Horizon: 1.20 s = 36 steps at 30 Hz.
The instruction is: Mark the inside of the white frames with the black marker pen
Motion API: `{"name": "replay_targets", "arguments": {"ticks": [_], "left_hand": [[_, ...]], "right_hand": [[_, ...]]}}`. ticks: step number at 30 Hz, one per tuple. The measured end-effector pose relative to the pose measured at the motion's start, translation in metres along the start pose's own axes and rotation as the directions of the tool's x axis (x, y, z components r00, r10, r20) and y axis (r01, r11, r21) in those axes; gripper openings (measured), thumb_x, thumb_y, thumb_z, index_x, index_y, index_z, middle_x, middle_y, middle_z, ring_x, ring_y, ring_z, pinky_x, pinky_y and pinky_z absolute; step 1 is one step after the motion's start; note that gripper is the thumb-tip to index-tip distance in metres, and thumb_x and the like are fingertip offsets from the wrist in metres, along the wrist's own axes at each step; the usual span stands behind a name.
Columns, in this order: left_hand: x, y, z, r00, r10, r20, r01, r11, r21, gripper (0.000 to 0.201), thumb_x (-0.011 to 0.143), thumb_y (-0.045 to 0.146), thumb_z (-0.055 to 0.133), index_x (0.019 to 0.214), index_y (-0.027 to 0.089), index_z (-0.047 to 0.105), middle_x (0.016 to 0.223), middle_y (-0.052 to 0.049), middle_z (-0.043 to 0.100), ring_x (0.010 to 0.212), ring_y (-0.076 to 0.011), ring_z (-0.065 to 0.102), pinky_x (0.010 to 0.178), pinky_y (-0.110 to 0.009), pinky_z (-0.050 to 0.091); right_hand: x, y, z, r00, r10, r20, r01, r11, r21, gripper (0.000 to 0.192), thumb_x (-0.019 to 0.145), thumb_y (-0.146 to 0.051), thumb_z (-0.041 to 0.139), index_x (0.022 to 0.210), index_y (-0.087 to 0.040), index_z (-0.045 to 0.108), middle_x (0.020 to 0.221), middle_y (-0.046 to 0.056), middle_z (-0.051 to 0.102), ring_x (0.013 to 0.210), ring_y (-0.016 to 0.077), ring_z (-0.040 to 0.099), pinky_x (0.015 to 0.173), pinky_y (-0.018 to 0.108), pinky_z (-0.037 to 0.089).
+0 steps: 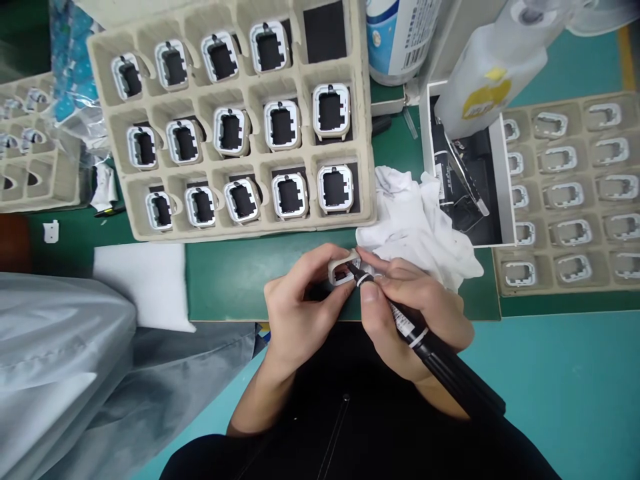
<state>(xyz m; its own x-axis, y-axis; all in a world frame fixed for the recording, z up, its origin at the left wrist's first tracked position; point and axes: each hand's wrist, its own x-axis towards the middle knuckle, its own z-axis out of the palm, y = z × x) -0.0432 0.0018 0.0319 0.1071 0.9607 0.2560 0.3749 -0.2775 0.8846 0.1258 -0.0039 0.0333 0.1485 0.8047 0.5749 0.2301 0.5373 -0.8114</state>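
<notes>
Two bare hands meet at the near edge of the green mat (235, 280), just above the person's dark lap. The left hand (295, 313) comes up from the lower left with its forearm angled toward the middle, wrist bent, and its fingers curled; thumb and forefinger are clamped on a small white frame (344, 268), held just off the mat and tilted toward the camera. The right hand (410, 320) comes in from the lower right, knuckles up, its fingers pressed together in a writing grip around a black pen (430, 353). The pen's barrel runs back down to the right past the wrist, and its tip sits inside the frame's opening, touching the dark inner part. The two thumbs lie nearly side by side under the frame.

Just behind the hands lies a crumpled white cloth (415, 220), touching the right hand's knuckles. Farther back on the left sits a pulp tray (230, 93) with fourteen frames in its pockets and one top-right pocket holding only a dark pad. A second tray (565, 193) of frames lies at the right, beside an open white box (505, 187). A white foam pad (140, 280) lies left of the hands, well apart from them.
</notes>
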Motion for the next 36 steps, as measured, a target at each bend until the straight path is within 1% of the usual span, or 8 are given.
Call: {"name": "replay_targets", "arguments": {"ticks": [3,8,10,16,20,26,30,36], "left_hand": [[-0.001,0.000,0.001,1.000,-0.006,-0.008,0.006,1.000,0.005,0.045,0.108,0.001,0.094,0.144,0.027,0.082,0.130,0.012,0.090,0.106,-0.0021,0.086,0.107,-0.008,0.069],[-0.002,0.001,0.004,1.000,0.011,-0.013,-0.010,1.000,0.025,0.045,0.108,0.001,0.094,0.144,0.026,0.082,0.128,0.012,0.089,0.104,-0.0002,0.085,0.105,-0.005,0.066],[-0.002,0.002,0.003,1.000,0.018,-0.008,-0.017,0.999,0.048,0.044,0.109,0.000,0.093,0.144,0.025,0.081,0.129,0.013,0.089,0.104,0.0005,0.085,0.105,-0.005,0.065],[-0.005,0.003,0.001,1.000,0.019,-0.003,-0.018,0.995,0.095,0.048,0.106,-0.002,0.085,0.145,0.026,0.080,0.117,0.014,0.082,0.092,0.0026,0.073,0.098,-0.003,0.058],[-0.006,0.003,0.002,1.000,0.000,-0.015,0.001,0.998,0.068,0.046,0.107,-0.001,0.088,0.143,0.026,0.082,0.118,0.013,0.084,0.094,0.0014,0.078,0.100,-0.004,0.062],[-0.003,0.002,0.001,0.999,-0.044,-0.002,0.044,0.999,-0.027,0.048,0.105,0.000,0.091,0.143,0.027,0.082,0.125,0.014,0.088,0.100,-0.0005,0.083,0.103,-0.007,0.069],[-0.001,0.002,0.001,0.999,-0.048,0.007,0.048,0.999,-0.017,0.039,0.110,0.008,0.097,0.142,0.025,0.083,0.123,0.012,0.088,0.098,-0.0005,0.082,0.101,-0.007,0.069],[-0.004,0.002,0.001,0.999,-0.049,-0.001,0.049,0.999,0.018,0.042,0.109,0.005,0.093,0.143,0.027,0.083,0.123,0.015,0.088,0.098,0.0007,0.083,0.104,-0.005,0.067]], "right_hand": [[-0.001,0.001,0.000,1.000,0.011,-0.009,-0.011,0.999,-0.043,0.022,0.108,0.008,0.081,0.113,-0.010,0.070,0.091,-0.001,0.072,0.089,0.0160,0.084,0.109,0.044,0.087],[-0.001,-0.001,-0.002,0.999,0.010,-0.032,-0.012,0.998,-0.055,0.020,0.111,0.006,0.084,0.114,-0.009,0.070,0.091,0.000,0.070,0.085,0.0116,0.077,0.111,0.045,0.087],[0.000,-0.002,-0.004,1.000,0.013,0.004,-0.013,0.996,-0.090,0.021,0.111,0.006,0.084,0.114,-0.010,0.070,0.091,0.000,0.071,0.089,0.0153,0.084,0.111,0.043,0.087],[0.005,-0.002,-0.007,0.989,-0.114,0.098,0.133,0.967,-0.215,0.023,0.110,0.001,0.086,0.114,-0.011,0.067,0.091,0.002,0.074,0.085,0.0169,0.083,0.105,0.036,0.085],[0.005,-0.003,-0.006,0.995,-0.082,0.056,0.092,0.974,-0.207,0.026,0.105,0.003,0.086,0.112,-0.013,0.066,0.087,-0.001,0.070,0.080,0.0146,0.083,0.103,0.034,0.084],[0.006,-0.008,-0.007,0.989,0.113,0.095,-0.093,0.976,-0.196,0.026,0.105,-0.032,0.100,0.111,-0.026,0.076,0.098,0.006,0.078,0.100,0.0313,0.091,0.102,0.055,0.087],[0.008,-0.009,-0.008,0.984,0.140,0.112,-0.117,0.974,-0.192,0.030,0.105,-0.041,0.102,0.112,-0.026,0.077,0.099,0.007,0.077,0.100,0.0315,0.089,0.102,0.057,0.086],[0.008,-0.010,-0.009,0.983,0.145,0.108,-0.122,0.972,-0.200,0.031,0.107,-0.043,0.101,0.113,-0.026,0.076,0.100,0.007,0.076,0.101,0.0307,0.088,0.102,0.057,0.086]]}}
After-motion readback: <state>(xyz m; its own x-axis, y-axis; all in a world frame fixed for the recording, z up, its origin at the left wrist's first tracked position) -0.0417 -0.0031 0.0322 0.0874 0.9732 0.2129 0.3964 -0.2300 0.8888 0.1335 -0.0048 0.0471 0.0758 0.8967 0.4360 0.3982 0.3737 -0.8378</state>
